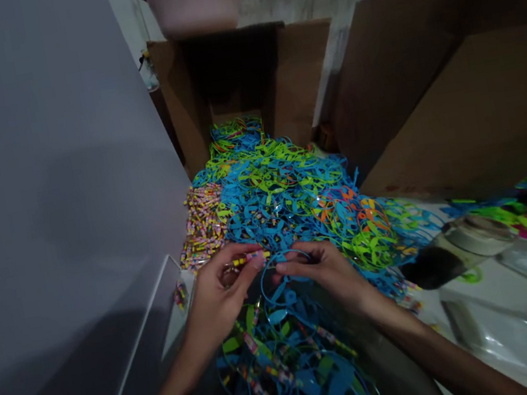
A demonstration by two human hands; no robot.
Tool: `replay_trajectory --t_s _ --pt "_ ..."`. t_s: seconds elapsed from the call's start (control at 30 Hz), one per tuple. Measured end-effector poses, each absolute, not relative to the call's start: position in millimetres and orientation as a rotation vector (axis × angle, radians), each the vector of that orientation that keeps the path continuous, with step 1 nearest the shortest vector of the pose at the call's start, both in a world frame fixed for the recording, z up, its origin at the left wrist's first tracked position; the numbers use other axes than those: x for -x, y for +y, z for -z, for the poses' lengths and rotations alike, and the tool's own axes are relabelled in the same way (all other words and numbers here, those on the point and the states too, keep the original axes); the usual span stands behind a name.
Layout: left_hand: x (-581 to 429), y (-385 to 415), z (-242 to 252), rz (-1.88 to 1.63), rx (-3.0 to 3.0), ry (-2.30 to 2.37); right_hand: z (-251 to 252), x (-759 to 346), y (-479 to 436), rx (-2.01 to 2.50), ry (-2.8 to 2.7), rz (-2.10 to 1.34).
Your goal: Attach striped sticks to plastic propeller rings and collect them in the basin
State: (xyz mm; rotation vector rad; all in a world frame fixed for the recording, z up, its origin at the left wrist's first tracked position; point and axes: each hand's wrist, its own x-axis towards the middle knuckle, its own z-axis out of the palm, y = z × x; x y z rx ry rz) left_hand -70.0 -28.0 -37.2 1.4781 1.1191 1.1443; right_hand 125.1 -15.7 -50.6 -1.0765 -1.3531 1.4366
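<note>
Fingers (238, 253) of the left hand (217, 299) clamped on a small striped tube (251, 257), right-hand fingers (286, 266) pinched on a blue plastic loop (268, 284), both just near a tangled heap of blue and green loops (284, 201) with striped tubes (203, 224) piled at its left.

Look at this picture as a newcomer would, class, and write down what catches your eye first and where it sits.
A big tangle of blue and green plastic loops fills the middle of the view. Below it, the left hand pinches a small striped piece while the right hand holds a blue loop. A heap of striped pieces lies left of the tangle.
</note>
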Motion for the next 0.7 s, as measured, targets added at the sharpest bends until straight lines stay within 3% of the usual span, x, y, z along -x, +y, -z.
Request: replay_trajectory --t_s 0.2,0.47,0.7 --pt "72.2 -33.4 31.5 -0.945 -1.635 1.091 45.5 -128.8 -28.7 1.072 -1.494 -1.458" --pt "72.5 -35.5 24.7 -0.879 -1.718 1.049 40.8 -140.7 -32.9 1.072 -1.850 -1.158" --pt "81.6 -31.2 20.3 -0.621 -1.876 1.054 42.4 -143.2 -39.4 1.084 -1.966 -1.052"
